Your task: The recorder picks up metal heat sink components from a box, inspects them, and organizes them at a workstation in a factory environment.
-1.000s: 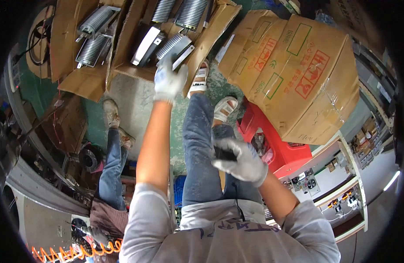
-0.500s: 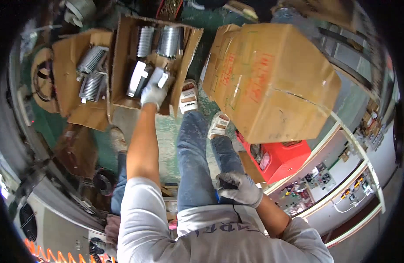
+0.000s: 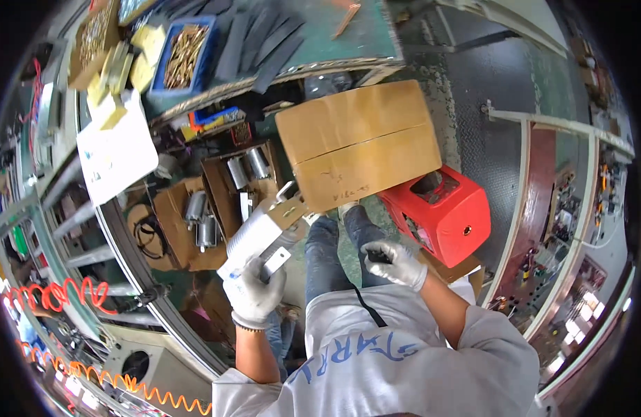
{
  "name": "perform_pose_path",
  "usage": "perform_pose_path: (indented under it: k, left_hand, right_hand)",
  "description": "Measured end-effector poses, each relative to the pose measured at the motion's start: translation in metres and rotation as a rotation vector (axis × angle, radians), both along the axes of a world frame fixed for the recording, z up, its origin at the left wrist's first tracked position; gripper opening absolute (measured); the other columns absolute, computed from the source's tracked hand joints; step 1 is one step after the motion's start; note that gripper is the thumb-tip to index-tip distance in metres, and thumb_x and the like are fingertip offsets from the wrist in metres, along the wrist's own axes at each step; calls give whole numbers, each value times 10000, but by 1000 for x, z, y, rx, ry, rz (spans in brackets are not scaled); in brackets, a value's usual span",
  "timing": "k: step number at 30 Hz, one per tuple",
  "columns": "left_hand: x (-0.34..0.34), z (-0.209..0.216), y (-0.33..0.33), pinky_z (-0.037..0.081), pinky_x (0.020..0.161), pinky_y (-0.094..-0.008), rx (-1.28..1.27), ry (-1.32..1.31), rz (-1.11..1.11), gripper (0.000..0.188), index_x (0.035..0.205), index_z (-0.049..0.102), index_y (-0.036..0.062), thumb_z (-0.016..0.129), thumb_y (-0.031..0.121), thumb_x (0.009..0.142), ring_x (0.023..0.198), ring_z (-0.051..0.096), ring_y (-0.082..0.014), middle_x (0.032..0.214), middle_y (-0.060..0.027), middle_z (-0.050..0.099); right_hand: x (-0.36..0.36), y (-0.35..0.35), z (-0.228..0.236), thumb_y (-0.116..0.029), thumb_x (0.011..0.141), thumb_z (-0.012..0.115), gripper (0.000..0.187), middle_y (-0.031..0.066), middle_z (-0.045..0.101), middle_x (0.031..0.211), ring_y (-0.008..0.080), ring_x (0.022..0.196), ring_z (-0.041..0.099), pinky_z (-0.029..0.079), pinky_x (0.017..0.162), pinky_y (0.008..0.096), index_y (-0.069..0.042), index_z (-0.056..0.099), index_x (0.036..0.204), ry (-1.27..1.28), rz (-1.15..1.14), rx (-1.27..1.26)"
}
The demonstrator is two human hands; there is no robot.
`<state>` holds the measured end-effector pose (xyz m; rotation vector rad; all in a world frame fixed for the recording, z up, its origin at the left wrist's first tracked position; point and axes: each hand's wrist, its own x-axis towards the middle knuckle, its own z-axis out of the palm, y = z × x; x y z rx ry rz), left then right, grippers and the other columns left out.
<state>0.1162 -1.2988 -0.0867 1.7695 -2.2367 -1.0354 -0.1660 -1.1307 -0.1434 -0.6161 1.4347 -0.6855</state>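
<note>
My left hand [image 3: 256,292], in a white glove, is closed around the end of a silver finned metal part [image 3: 252,240]. The part is raised in front of me, tilted up to the right, with a flat bracket and a bent tube at its far end. My gloved right hand [image 3: 398,264] is held over my thigh with its fingers curled. Something dark shows at those fingers, too small to name. Beyond the left hand, similar silver parts stand in an open cardboard box [image 3: 219,174], and more lie in a second open box [image 3: 169,208] to its left.
A big cardboard carton [image 3: 362,142] sits ahead, beside a red plastic bin [image 3: 466,219] on the right. A green-topped workbench [image 3: 341,45] carries a blue tray [image 3: 157,82] of copper-coloured pieces and dark strips [image 3: 261,42]. Orange coiled hose [image 3: 112,379] hangs at the lower left.
My left hand has lifted the silver finned part out of the box and brought it nearer to me. My view has tilted up, bringing the workbench in. The right hand stays curled.
</note>
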Motion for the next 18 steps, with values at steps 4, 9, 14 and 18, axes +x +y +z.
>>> perform_pose_path:
  k: [4,9,14,18]
  left_hand:
    - [-77,1,-36,495,628,-438,-278,161,-306,162,818,654,95,700,204,706,643,629,-317,684,-98,637]
    - [-161,-63,-54,499,646,-448,-6,-9,-459,253,781,670,54,666,301,727,696,645,-357,714,-180,653]
    - [-222,-77,-56,520,692,-451,-38,-279,-599,234,825,677,70,677,278,717,755,653,-362,793,-188,674]
    - [-222,-70,-73,515,691,-456,-290,334,-584,203,839,660,90,695,180,661,799,633,-365,880,-158,665]
  right_hand:
    - [-32,3,5,-282,891,647,429,182,623,1167,287,1109,596,470,950,380,-37,567,1235,255,207,-262]
    - [-73,23,-5,-432,922,620,542,99,617,1144,191,1067,578,451,938,340,-20,547,1267,125,29,-284]
    - [-103,13,18,-427,942,587,504,82,631,1105,200,1045,592,466,910,348,-28,562,1249,-56,-163,-119]
    - [-118,-22,22,-227,962,578,235,80,649,1047,170,957,621,498,874,300,-75,606,1139,155,-159,-396]
